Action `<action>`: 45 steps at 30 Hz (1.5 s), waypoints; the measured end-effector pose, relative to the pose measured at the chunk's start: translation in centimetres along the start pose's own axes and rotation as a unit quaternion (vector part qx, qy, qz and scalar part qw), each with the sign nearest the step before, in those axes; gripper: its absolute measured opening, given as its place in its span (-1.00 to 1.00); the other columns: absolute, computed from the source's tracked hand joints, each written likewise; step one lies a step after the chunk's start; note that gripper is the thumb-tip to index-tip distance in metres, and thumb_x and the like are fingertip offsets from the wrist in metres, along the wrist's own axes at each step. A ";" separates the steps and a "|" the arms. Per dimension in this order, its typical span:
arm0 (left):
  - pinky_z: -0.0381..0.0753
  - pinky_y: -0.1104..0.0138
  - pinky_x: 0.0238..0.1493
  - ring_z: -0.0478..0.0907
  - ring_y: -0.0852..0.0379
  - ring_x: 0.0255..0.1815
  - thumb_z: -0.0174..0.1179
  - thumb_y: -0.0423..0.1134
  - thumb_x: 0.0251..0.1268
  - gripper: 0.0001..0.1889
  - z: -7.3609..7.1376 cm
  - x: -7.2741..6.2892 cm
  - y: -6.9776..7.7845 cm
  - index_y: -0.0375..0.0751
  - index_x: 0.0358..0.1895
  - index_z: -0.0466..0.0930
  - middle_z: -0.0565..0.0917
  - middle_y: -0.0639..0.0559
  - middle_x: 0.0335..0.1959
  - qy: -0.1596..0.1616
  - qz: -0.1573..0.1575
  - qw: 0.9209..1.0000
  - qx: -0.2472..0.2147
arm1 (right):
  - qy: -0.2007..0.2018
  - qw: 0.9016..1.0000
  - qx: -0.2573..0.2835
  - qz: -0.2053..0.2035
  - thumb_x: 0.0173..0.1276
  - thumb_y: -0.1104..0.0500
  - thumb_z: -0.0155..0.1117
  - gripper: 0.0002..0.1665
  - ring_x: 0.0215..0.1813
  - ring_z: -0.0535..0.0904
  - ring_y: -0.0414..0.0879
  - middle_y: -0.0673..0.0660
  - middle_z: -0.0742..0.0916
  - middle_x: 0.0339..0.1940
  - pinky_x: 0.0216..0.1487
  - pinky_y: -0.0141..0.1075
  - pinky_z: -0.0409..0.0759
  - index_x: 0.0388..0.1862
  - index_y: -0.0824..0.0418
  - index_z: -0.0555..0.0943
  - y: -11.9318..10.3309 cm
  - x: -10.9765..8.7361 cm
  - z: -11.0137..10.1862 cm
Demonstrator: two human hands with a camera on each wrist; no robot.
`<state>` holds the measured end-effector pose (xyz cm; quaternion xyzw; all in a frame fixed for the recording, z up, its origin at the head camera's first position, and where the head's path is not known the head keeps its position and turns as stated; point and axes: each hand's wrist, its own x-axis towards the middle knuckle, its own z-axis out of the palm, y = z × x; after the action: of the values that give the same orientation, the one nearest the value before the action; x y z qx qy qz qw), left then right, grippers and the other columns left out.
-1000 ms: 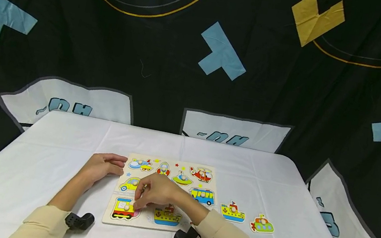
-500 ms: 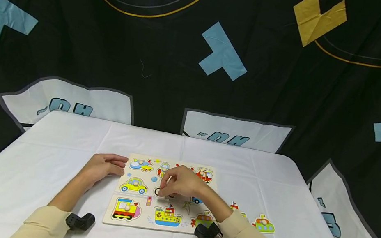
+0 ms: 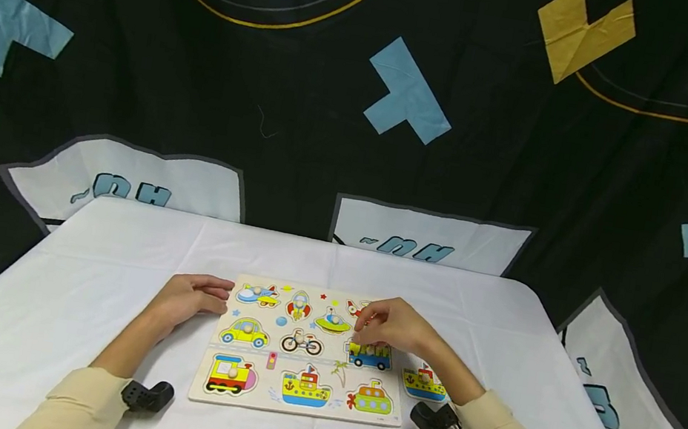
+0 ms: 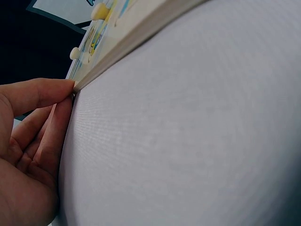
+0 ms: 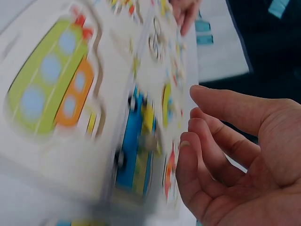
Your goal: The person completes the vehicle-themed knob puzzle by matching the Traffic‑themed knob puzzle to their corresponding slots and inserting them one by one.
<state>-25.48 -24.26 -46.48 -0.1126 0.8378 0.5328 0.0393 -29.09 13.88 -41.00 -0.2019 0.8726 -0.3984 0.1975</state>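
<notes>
A wooden peg puzzle board (image 3: pixel 260 404) with vehicle pictures lies flat on the table. My left hand (image 3: pixel 189 299) rests at its left edge; in the left wrist view the fingertips (image 4: pixel 66 89) touch the board's corner. My right hand (image 3: pixel 397 326) hovers over the board's right side, fingers loosely curled with nothing between them. It is just above the bus piece (image 3: pixel 370 355) and partly hides the helicopter piece (image 3: pixel 353 309). The boat piece (image 3: pixel 424 383) lies loose on the cloth right of the board. Boat (image 3: pixel 306 388) and submarine (image 3: pixel 372 399) slots show no pegs.
A white cloth (image 3: pixel 130 241) covers the table. Behind it hangs a black curtain (image 3: pixel 304 126) with blue and yellow shapes and white panels. Each wrist wears a black camera, such as the left wrist camera (image 3: pixel 148 396). My right forearm crosses the table's right side.
My right hand has moved rightward from the train piece, past the bicycle, to the bus. The loose submarine piece is now hidden behind my right arm. The left hand stays at the board's edge.
</notes>
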 end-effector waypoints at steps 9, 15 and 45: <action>0.58 0.31 0.03 0.67 0.15 -0.01 0.39 -0.23 0.13 -0.47 0.0 0.2 -0.1 -0.15 0.24 0.64 0.77 -0.03 0.00 0.005 -0.005 1.000 0.008 | 0.032 0.999 0.007 0.038 0.16 0.12 0.56 -0.68 -0.39 0.61 0.00 0.11 0.78 -0.44 -0.25 -0.16 0.59 -0.16 0.22 0.71 3.2 -2.5 -3.1; 0.57 0.22 0.11 0.66 0.13 0.01 0.39 -0.21 0.15 -0.47 0.0 0.2 -0.2 -0.14 0.25 0.64 0.76 -0.03 0.00 0.004 -0.007 1.000 0.008 | 0.016 0.999 0.004 0.045 0.17 0.15 0.54 -0.67 -0.36 0.60 -0.02 0.08 0.75 -0.46 -0.23 -0.16 0.60 -0.13 0.25 0.69 4.6 -3.9 -4.6; 0.55 0.45 -0.10 0.66 0.20 -0.07 0.39 -0.25 0.13 -0.48 -0.2 0.2 -0.1 -0.16 0.24 0.64 0.77 0.00 -0.05 0.002 -0.003 1.000 -0.003 | -0.106 0.993 0.020 0.036 -0.04 0.36 0.55 -0.68 -0.40 0.48 -0.12 0.05 0.62 -0.50 -0.34 -0.36 0.44 -0.25 0.35 0.70 7.4 -5.9 -5.6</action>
<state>-25.64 -24.49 -46.54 -0.1165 0.8360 0.5348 0.0390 -28.38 24.73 -42.25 -0.2078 0.8452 -0.3848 0.3072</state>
